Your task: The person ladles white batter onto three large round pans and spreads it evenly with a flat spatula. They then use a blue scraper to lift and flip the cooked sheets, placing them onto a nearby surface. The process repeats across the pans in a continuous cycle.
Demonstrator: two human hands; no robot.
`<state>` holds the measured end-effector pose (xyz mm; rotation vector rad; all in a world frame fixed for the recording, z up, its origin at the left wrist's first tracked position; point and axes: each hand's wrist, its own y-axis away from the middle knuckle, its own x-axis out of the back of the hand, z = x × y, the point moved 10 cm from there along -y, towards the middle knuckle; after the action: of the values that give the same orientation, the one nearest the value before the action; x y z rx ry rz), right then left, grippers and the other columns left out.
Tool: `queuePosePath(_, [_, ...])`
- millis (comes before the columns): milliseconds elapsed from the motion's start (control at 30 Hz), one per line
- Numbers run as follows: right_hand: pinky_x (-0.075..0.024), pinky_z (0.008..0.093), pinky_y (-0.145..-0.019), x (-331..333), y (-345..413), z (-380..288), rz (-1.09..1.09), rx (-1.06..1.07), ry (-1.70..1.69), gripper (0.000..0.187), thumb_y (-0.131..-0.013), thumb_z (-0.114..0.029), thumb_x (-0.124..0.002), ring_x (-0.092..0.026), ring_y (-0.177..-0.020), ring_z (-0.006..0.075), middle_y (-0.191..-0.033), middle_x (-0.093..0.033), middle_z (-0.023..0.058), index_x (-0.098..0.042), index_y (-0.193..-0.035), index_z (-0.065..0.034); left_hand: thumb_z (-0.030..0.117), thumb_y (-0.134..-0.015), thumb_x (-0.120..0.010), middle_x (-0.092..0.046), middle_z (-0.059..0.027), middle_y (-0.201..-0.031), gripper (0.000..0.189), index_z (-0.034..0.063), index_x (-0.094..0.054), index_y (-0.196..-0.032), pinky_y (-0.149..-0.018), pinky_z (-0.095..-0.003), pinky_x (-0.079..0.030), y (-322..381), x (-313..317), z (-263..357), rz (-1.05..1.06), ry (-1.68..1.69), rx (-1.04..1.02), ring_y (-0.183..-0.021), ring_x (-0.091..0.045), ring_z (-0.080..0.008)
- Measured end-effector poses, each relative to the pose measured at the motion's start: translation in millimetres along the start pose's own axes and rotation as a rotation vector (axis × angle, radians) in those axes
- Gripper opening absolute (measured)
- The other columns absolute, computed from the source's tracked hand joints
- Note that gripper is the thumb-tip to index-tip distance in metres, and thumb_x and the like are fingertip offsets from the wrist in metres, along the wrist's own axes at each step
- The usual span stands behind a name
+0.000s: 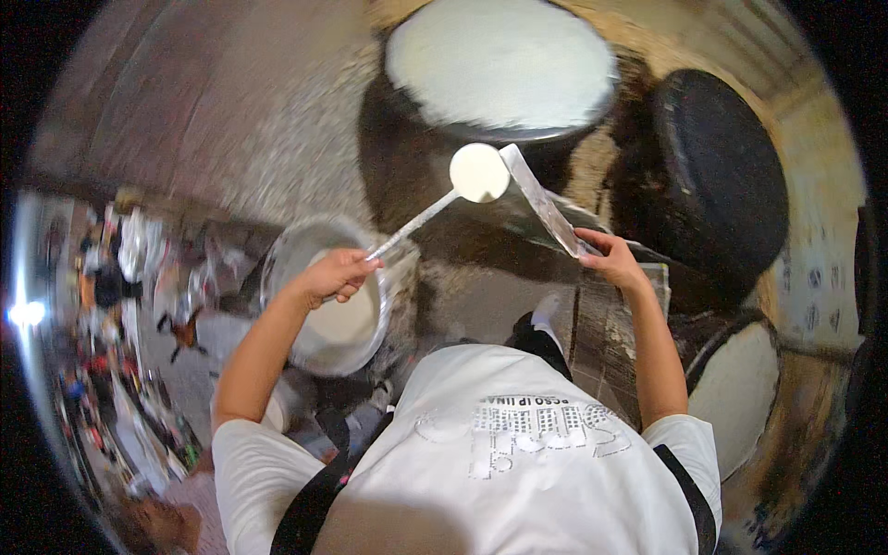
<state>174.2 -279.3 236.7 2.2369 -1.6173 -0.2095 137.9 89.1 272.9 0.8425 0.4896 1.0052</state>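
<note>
My left hand grips the handle of a long ladle, whose round bowl holds creamy white batter. A flat strip-like scraper is held at its near end by my right hand; its far tip is at the ladle's rim. Beyond both, a large round griddle is covered by a wide white layer of batter, blurred at its near edge. Below my left hand stands a large bucket with pale batter in it.
A dark round lid or griddle lies at the right. Lower right is another round griddle with a white sheet. A board-like panel stands beneath my right forearm. Cluttered goods and part of another person are at the left.
</note>
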Motion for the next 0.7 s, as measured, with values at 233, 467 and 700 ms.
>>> queuePosePath(233, [-0.033,0.0229,-0.052,255,139,103,0.513,0.035,-0.168,0.061,-0.063,-0.032,-0.07,-0.043,-0.061,0.0084,-0.076,-0.051,-0.0011,-0.049,-0.114,-0.0059,0.03,-0.084,-0.046,-0.026,0.0072,-0.05,0.031,0.0049,-0.05,-0.102,-0.031,-0.0187,-0.021,-121,-220,167,-0.47,0.022,-0.179,-0.036,-0.022,-0.003])
queuePosePath(467, [-0.0425,0.0303,-0.076,362,226,171,1.205,-0.387,0.4,0.055,-0.065,-0.029,-0.068,-0.056,-0.091,0.0235,-0.101,-0.056,0.0166,-0.051,-0.109,-0.0006,0.027,-0.081,-0.053,-0.041,0.0009,-0.049,0.024,0.0032,-0.055,-0.075,-0.039,-0.0251,-0.029,-240,-381,275,-0.233,-0.496,-0.493,-0.041,-0.036,-0.0084])
queuePosePath(700, [-0.0414,0.0392,-0.073,350,201,174,1.079,-0.551,0.666,0.052,-0.066,-0.031,-0.065,-0.052,-0.087,0.0318,-0.095,-0.053,0.013,-0.049,-0.114,-0.0166,0.025,-0.079,-0.053,-0.057,-0.0169,-0.068,0.027,0.0089,-0.056,-0.101,-0.057,-0.035,-0.041,-217,-398,361,0.133,-0.909,-0.995,-0.058,-0.054,-0.0282])
